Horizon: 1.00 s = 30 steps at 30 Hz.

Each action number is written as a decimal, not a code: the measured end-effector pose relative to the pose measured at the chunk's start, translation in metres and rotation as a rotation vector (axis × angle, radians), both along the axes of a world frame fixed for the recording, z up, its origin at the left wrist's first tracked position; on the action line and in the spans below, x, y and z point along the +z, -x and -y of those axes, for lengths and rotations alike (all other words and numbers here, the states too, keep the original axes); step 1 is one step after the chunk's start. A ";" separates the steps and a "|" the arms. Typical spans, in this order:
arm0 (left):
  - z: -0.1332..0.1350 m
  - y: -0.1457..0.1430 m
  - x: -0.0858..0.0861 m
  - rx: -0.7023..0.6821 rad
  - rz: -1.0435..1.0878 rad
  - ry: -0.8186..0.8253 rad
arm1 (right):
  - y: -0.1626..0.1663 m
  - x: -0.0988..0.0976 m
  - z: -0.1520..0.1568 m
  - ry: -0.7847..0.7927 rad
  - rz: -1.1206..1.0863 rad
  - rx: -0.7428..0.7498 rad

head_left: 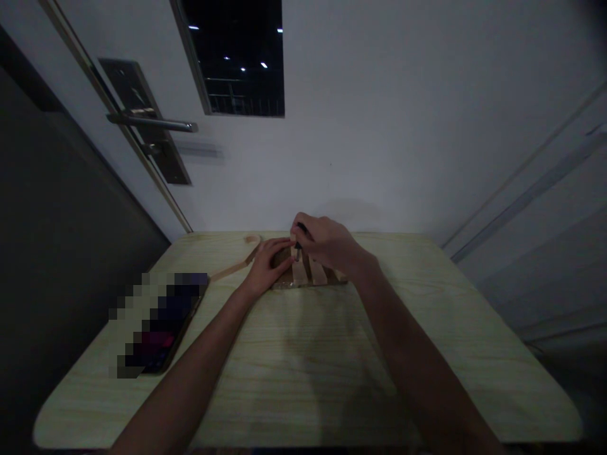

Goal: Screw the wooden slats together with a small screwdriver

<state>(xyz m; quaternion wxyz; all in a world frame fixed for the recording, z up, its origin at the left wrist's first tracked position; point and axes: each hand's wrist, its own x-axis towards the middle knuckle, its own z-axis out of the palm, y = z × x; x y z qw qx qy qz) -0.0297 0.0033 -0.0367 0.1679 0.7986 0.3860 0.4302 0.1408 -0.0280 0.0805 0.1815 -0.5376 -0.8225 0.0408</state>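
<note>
A flat brown cardboard parcel point(310, 276) crossed by lighter tape strips lies on the far middle of the light wooden table point(303, 366). My left hand point(268, 265) rests flat on the parcel's left end, fingers stretched out. My right hand point(322, 243) is closed around a small dark tool point(300, 235), its tip held down on the parcel's top next to my left fingertips. What kind of tool it is cannot be made out in the dim light.
A loose strip of peeled tan tape point(237, 264) trails left from the parcel. A phone point(164, 328) lies at the table's left side. Behind the table stands a white door with a metal handle point(152, 122) and a dark window point(237, 57).
</note>
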 end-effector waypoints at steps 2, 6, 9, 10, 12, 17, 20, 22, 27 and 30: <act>0.001 0.000 0.001 0.001 0.003 -0.004 | -0.001 -0.001 -0.002 -0.007 0.009 0.015; 0.000 0.000 0.000 -0.002 0.008 -0.011 | -0.001 -0.004 -0.006 -0.031 -0.021 0.036; -0.002 0.001 -0.003 0.006 0.008 -0.006 | 0.000 -0.004 -0.005 -0.018 -0.055 0.036; -0.002 0.001 -0.003 0.011 0.009 -0.006 | 0.001 -0.004 -0.005 -0.016 -0.059 0.026; -0.002 0.001 -0.004 0.018 0.009 -0.009 | 0.003 -0.003 -0.003 -0.027 -0.041 -0.015; -0.001 0.000 -0.001 0.013 -0.004 -0.004 | 0.009 -0.003 0.000 -0.101 0.089 -0.156; -0.001 0.000 -0.001 0.011 0.005 -0.006 | 0.011 -0.005 0.000 -0.102 0.128 -0.133; -0.001 0.000 0.000 0.003 0.005 -0.007 | 0.011 -0.006 -0.001 -0.113 0.135 -0.094; -0.001 -0.001 0.000 0.007 0.000 -0.004 | 0.008 -0.008 -0.003 -0.138 0.121 -0.049; -0.001 0.000 0.000 0.009 -0.001 -0.004 | 0.007 -0.005 0.000 -0.110 0.140 -0.056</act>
